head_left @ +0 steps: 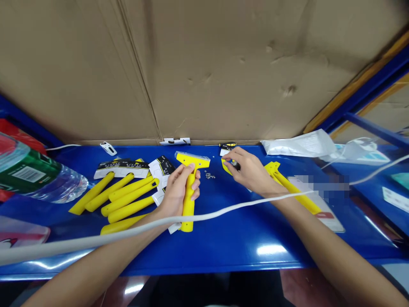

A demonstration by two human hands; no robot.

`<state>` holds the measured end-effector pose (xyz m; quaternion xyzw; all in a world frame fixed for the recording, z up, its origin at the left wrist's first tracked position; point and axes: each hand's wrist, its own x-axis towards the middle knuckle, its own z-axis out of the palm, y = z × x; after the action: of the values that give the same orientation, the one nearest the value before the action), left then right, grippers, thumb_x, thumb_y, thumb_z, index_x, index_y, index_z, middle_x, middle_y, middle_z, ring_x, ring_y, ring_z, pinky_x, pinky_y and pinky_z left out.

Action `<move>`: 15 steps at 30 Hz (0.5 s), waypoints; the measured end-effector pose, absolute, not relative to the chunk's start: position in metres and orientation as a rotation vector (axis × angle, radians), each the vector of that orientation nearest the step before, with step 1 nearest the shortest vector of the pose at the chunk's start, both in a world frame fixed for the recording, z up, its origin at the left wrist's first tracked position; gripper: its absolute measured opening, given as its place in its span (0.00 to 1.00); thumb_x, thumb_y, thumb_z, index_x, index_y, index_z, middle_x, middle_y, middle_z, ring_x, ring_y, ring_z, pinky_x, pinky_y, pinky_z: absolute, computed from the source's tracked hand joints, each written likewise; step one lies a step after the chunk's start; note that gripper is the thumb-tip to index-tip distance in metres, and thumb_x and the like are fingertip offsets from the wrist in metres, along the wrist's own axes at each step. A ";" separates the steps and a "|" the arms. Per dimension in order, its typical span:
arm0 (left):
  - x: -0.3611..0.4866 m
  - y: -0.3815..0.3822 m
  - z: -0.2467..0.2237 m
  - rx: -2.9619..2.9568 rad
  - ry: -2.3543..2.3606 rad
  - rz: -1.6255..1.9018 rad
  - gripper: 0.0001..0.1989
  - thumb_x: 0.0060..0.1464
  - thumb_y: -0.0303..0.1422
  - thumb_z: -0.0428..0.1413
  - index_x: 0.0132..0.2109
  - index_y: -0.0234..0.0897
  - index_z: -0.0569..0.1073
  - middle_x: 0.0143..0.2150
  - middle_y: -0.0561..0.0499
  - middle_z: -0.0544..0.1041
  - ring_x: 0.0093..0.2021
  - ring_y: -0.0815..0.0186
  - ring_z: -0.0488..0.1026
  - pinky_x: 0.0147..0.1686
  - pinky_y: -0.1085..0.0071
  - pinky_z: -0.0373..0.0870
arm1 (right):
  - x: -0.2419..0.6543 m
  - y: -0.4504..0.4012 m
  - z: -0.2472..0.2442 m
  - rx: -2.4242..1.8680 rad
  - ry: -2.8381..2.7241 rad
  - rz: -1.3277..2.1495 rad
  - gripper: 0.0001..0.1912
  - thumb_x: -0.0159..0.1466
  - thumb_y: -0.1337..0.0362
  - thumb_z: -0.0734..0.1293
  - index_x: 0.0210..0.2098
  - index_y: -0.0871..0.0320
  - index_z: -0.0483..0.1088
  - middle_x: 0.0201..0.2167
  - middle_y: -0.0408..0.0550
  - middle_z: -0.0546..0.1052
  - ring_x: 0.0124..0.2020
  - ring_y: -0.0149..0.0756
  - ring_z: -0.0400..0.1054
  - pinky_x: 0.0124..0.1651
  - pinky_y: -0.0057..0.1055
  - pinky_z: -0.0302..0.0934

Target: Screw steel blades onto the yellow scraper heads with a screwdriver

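A yellow scraper [188,204] with a wide T-shaped head stands out in my left hand [179,187], whose fingers wrap round its handle. Clear film or a blade strip runs along the top of its head. My right hand [249,170] is closed in a pinch on a small dark-ended object [235,165], beside a yellow piece [226,166] on the blue shelf. Tiny metal parts [209,175] lie between my hands. Several more yellow scrapers [128,198] with black and white cards are piled to the left.
A white cable [223,209] crosses in front of both forearms. At the left lies a large bottle [35,172]. Two yellow handles [295,187] and a white packet [298,144] are at the right. Cardboard [207,72] walls the back of the blue shelf [223,251].
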<state>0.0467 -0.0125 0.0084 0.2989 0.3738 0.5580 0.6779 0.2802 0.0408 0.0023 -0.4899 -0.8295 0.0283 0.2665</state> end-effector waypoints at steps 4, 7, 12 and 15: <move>0.044 -0.008 0.001 0.667 0.824 1.269 0.17 0.54 0.38 0.71 0.37 0.37 0.70 0.34 0.53 0.75 0.22 0.76 0.63 0.15 0.79 0.56 | 0.268 0.077 0.012 -1.506 -2.464 0.186 0.13 0.72 0.67 0.68 0.54 0.57 0.79 0.56 0.57 0.81 0.55 0.50 0.77 0.56 0.42 0.69; 0.044 -0.007 -0.002 0.657 0.815 1.268 0.18 0.54 0.38 0.72 0.37 0.37 0.69 0.34 0.53 0.75 0.22 0.76 0.62 0.15 0.79 0.56 | 0.257 0.110 0.019 -1.562 -2.577 0.334 0.15 0.68 0.67 0.73 0.54 0.57 0.79 0.55 0.55 0.83 0.55 0.47 0.77 0.54 0.36 0.67; 0.046 -0.010 0.002 0.657 0.812 1.237 0.20 0.53 0.39 0.72 0.36 0.38 0.68 0.33 0.53 0.74 0.22 0.76 0.62 0.14 0.79 0.56 | 0.251 0.149 0.023 -1.586 -2.648 0.574 0.08 0.66 0.65 0.75 0.44 0.58 0.81 0.37 0.48 0.84 0.35 0.34 0.76 0.38 0.27 0.64; 0.047 -0.015 0.007 0.678 0.793 1.172 0.20 0.55 0.40 0.71 0.35 0.37 0.68 0.34 0.53 0.74 0.22 0.76 0.61 0.15 0.78 0.57 | 0.252 0.155 0.023 -1.604 -2.658 0.682 0.05 0.67 0.65 0.73 0.40 0.60 0.81 0.29 0.46 0.81 0.25 0.31 0.70 0.32 0.28 0.61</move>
<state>0.0467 -0.0149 0.0065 0.3051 0.3569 0.5279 0.7077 0.2517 0.1551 0.0226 -0.5047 -0.8360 0.2146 -0.0185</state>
